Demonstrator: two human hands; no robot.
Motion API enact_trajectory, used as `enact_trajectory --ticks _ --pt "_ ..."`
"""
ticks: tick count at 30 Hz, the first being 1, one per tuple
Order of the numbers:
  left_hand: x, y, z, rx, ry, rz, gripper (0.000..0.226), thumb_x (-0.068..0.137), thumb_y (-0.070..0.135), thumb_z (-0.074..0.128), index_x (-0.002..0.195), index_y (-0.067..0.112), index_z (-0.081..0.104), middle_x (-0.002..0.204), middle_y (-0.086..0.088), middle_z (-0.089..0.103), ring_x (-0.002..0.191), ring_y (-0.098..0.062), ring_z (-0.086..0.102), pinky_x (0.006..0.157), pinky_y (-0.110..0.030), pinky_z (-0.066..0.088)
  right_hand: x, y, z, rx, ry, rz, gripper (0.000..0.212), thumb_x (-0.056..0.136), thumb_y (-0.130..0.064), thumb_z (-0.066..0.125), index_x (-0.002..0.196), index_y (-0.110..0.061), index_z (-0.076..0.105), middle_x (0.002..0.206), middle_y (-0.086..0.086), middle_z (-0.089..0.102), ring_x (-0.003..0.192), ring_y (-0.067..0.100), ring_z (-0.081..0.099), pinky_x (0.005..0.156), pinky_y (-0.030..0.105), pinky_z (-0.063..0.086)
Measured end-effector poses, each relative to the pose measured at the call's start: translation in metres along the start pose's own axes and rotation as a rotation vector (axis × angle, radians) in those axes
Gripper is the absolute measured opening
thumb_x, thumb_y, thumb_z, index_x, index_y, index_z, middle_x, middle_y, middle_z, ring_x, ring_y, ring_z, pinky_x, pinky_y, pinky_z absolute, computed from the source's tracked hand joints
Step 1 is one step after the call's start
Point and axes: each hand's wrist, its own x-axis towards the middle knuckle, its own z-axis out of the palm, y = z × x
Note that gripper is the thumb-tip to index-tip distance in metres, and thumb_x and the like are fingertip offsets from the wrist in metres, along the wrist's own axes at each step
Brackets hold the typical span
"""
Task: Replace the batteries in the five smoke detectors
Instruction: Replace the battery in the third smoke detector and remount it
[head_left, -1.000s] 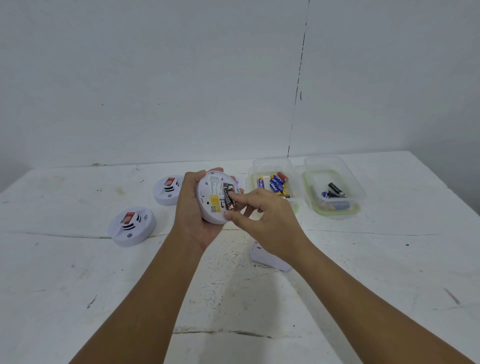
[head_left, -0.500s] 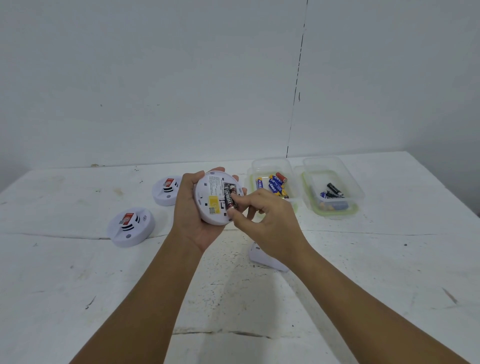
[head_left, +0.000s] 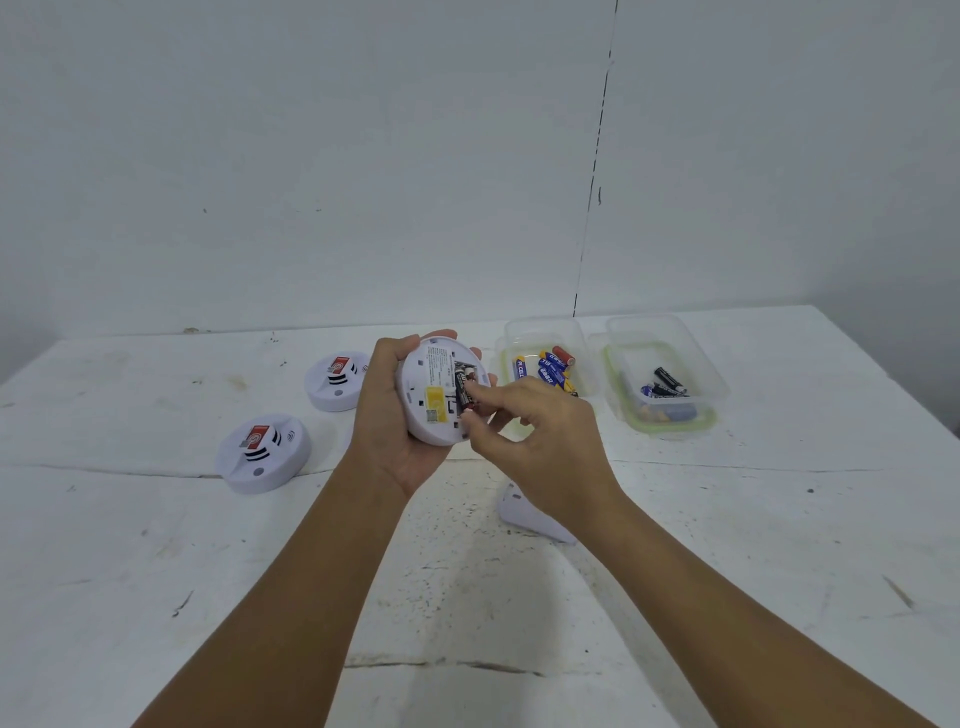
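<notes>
My left hand (head_left: 387, 431) grips a round white smoke detector (head_left: 434, 384) above the table, its back with a yellow label turned towards me. A black battery (head_left: 461, 389) lies in the detector's open compartment. My right hand (head_left: 545, 441) pinches this battery between forefinger and thumb. Two more white detectors (head_left: 262, 452) (head_left: 336, 382) with red stickers lie face up on the table to the left. A white cover piece (head_left: 530, 517) lies on the table, partly hidden under my right wrist.
A clear tub (head_left: 535, 327) holds several blue and yellow batteries (head_left: 550, 366). Beside it, on the right, a second clear tub (head_left: 670, 423) with a green rim holds dark batteries (head_left: 665, 384). The white table (head_left: 779, 519) meets a pale wall at the back.
My right forefinger and thumb have shifted along the black battery and closed on its ends. The detector in my left hand has barely moved.
</notes>
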Motion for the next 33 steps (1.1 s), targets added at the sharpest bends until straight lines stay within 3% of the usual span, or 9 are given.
enact_trajectory --ticks 5,10,16,21,25,28,31,33 --pt "0.001 -0.002 -0.002 -0.022 -0.014 0.001 0.036 0.088 0.04 0.059 0.111 0.014 0.067 0.121 -0.018 0.059 0.115 -0.034 0.053 0.111 -0.048 0.041 0.0 -0.002 -0.002 0.063 -0.075 0.086 0.025 0.09 -0.022 0.079 0.115 -0.017 0.079 0.088 -0.011 0.073 0.078 0.008 0.066 0.076 0.01 0.047" --pt "-0.001 -0.002 -0.002 -0.037 -0.026 -0.01 0.036 0.087 0.04 0.059 0.109 0.014 0.069 0.118 -0.018 0.062 0.113 -0.034 0.054 0.087 -0.041 0.054 0.0 0.0 -0.006 0.115 -0.163 0.169 0.03 0.088 -0.025 0.083 0.118 -0.023 0.078 0.091 -0.013 0.072 0.08 0.005 0.065 0.074 0.01 0.043" --pt "-0.001 -0.003 -0.003 -0.043 -0.034 -0.034 0.039 0.089 0.041 0.058 0.117 0.015 0.064 0.123 -0.018 0.059 0.117 -0.035 0.051 0.07 -0.038 0.057 -0.003 0.0 -0.004 0.173 -0.155 0.215 0.024 0.09 -0.023 0.08 0.114 -0.026 0.079 0.089 -0.017 0.072 0.08 0.006 0.065 0.073 0.018 0.048" --pt "0.0 -0.002 -0.004 -0.034 -0.018 -0.016 0.038 0.088 0.041 0.059 0.114 0.015 0.067 0.124 -0.018 0.059 0.118 -0.035 0.053 0.095 -0.044 0.049 -0.004 -0.002 -0.003 0.155 -0.126 0.201 0.023 0.091 -0.022 0.08 0.114 -0.022 0.079 0.09 -0.014 0.072 0.08 0.009 0.065 0.074 0.015 0.047" --pt "-0.001 0.0 0.001 -0.037 -0.017 -0.013 0.034 0.091 0.04 0.056 0.111 0.015 0.066 0.12 -0.017 0.059 0.112 -0.033 0.054 0.088 -0.043 0.054 0.0 -0.004 -0.002 0.031 -0.103 0.119 0.03 0.09 -0.026 0.079 0.12 -0.021 0.076 0.098 -0.007 0.069 0.082 0.008 0.065 0.08 0.008 0.042" --pt "-0.001 0.002 0.006 -0.022 -0.014 -0.006 0.033 0.091 0.04 0.055 0.111 0.015 0.065 0.118 -0.016 0.057 0.108 -0.029 0.055 0.088 -0.041 0.051 0.003 -0.005 -0.003 0.028 -0.094 0.118 0.038 0.09 -0.024 0.079 0.128 -0.025 0.071 0.108 -0.006 0.063 0.086 0.006 0.068 0.086 0.01 0.042" --pt "0.001 0.003 0.007 -0.017 -0.021 -0.013 0.033 0.093 0.041 0.053 0.109 0.015 0.066 0.114 -0.015 0.061 0.108 -0.03 0.056 0.094 -0.045 0.054 0.004 -0.005 -0.002 0.015 -0.066 0.063 0.034 0.09 -0.019 0.079 0.124 -0.021 0.075 0.104 -0.005 0.069 0.087 0.002 0.067 0.086 0.012 0.046" --pt "0.001 0.002 0.007 -0.011 -0.025 -0.017 0.034 0.093 0.041 0.053 0.109 0.014 0.066 0.114 -0.015 0.062 0.108 -0.03 0.057 0.086 -0.046 0.058 0.003 -0.004 -0.001 0.007 -0.045 0.047 0.031 0.09 -0.019 0.079 0.12 -0.018 0.077 0.099 -0.004 0.073 0.087 0.001 0.067 0.086 0.016 0.051"
